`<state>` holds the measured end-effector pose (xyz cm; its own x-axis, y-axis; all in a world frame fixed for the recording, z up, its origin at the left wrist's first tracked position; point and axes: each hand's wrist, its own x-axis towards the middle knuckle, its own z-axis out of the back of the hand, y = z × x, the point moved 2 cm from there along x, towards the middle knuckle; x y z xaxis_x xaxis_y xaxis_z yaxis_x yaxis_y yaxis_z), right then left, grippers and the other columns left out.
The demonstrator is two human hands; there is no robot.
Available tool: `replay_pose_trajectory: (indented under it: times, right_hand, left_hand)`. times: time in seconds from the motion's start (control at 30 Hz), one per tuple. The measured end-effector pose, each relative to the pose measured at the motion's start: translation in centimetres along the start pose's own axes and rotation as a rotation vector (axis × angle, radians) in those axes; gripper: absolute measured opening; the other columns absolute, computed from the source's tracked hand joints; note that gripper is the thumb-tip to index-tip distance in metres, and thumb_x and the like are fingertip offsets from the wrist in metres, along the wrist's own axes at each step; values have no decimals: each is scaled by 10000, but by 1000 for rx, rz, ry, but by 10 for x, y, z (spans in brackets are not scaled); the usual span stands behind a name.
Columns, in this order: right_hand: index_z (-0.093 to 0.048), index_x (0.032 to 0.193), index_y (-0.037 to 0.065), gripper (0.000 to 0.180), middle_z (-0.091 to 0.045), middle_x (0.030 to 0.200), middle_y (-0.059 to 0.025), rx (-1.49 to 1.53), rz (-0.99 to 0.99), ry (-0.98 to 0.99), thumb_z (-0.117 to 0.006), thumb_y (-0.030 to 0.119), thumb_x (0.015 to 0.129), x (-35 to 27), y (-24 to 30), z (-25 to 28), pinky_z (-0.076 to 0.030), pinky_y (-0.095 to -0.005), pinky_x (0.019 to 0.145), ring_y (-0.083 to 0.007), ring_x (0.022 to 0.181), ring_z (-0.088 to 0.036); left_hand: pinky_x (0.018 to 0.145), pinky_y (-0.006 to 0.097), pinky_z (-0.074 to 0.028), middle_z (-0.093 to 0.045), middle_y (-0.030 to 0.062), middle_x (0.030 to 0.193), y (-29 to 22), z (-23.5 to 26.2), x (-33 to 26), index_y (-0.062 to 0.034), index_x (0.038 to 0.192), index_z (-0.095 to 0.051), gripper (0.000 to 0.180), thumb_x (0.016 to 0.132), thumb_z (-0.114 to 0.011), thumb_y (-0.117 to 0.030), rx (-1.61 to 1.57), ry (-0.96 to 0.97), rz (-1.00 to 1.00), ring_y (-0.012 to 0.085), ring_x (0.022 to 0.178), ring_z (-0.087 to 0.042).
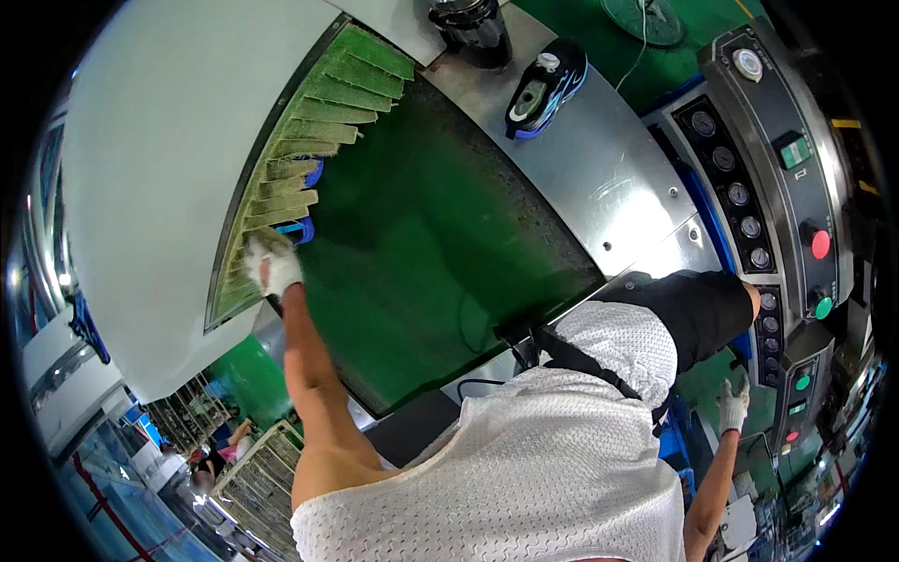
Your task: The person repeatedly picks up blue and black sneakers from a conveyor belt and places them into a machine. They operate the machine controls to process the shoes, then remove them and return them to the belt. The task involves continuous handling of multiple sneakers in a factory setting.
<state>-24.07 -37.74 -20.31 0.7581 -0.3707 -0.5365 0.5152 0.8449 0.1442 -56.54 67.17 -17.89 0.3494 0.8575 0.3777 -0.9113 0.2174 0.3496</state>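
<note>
Left hand [272, 264], in a white work glove, is curled up at the fringe of green curtain strips [314, 131] on the machine's tunnel mouth, right beside 2 blue shoes [300, 229] poking out from under them, though I can't tell if it's actually gripping anything. Those shoes look light and a bit floppy, so I'd grab one around the heel or midsole. Right hand [733, 405] hangs down by the control panel [768, 215], fingers loosely spread, holding nothing, well apart from them.

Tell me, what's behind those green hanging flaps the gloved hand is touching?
Behind the green flaps, blue shoe parts peek out near the left hand. The flaps and the white hood cover everything deeper inside.
</note>
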Motion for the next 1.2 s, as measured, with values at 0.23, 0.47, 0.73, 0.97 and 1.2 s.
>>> replay_pose_trajectory:
  times: [0.23,0.47,0.73,0.97,1.2]
  right_hand:
    - [-493,1547,137,642,-554,1521,-191,-302,179,-26,-754,242,970,9,-62,76,-501,-432,1082,-325,1356,-570]
    - [-496,1538,106,608,-690,1271,-148,-79,-43,-15,-721,291,1005,-45,-48,91,-588,-341,680,-193,774,-710]
    - [-506,1553,109,605,-649,1454,-185,146,200,-80,-721,253,1006,-59,31,53,-557,-361,1001,-255,1226,-706]
    - [-520,1509,31,656,-672,1353,-217,293,745,179,-776,142,916,-189,348,46,-583,-408,1010,-331,1189,-709]
    - [-600,1068,-33,371,-656,1033,-227,-20,1149,-200,-722,223,828,-216,410,13,-552,-468,852,-387,968,-680]
  left_hand:
    - [1104,452,-479,-613,237,1479,27,-58,60,10,1495,-559,704,1049,-575,-534,-725,324,397,414,1326,-598]
    - [878,498,-577,-737,190,1173,21,-64,52,-60,1224,-742,553,1102,-445,-510,-135,120,130,382,1048,-712]
    - [970,497,-501,-651,221,1160,-152,129,-106,8,1125,-695,321,1003,-695,-288,-849,401,-124,389,1090,-643]
    - [792,463,-586,-700,104,1111,-293,228,-162,-104,1117,-734,228,916,-783,-199,-1089,344,-829,339,932,-725]
    - [855,442,-563,-705,177,1063,-375,419,-205,-40,1083,-724,167,922,-743,-81,-1443,446,-1433,373,971,-697]
